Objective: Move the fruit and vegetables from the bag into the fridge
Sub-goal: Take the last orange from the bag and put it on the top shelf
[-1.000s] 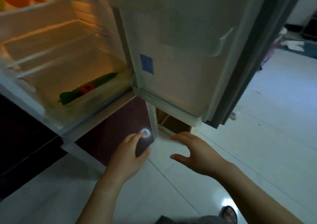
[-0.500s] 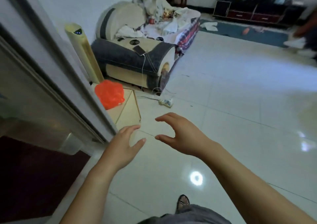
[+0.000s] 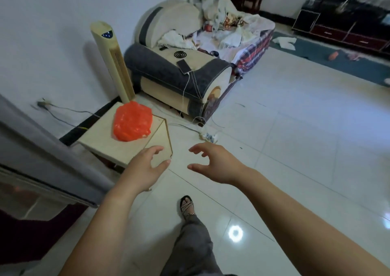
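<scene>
An orange plastic bag (image 3: 132,124), bulging and closed over its contents, sits on a low pale wooden table (image 3: 101,140) left of centre. My left hand (image 3: 145,166) hovers over the table's near corner, fingers relaxed and empty, a short way below the bag. My right hand (image 3: 217,163) is held out over the tiled floor to the right of the table, fingers loosely spread, holding nothing. The open fridge door (image 3: 42,149) fills the left edge; the fridge's inside is out of view.
A tower fan (image 3: 111,62) stands behind the table by the wall. A sofa (image 3: 185,71) piled with clothes lies beyond, with a phone and cables trailing to a power strip (image 3: 209,136) on the floor. My sandalled foot (image 3: 186,207) is below my hands.
The view has swung from the fridge interior to the room. The bag and table are now closer and fully visible, and both empty hands have moved toward them.
</scene>
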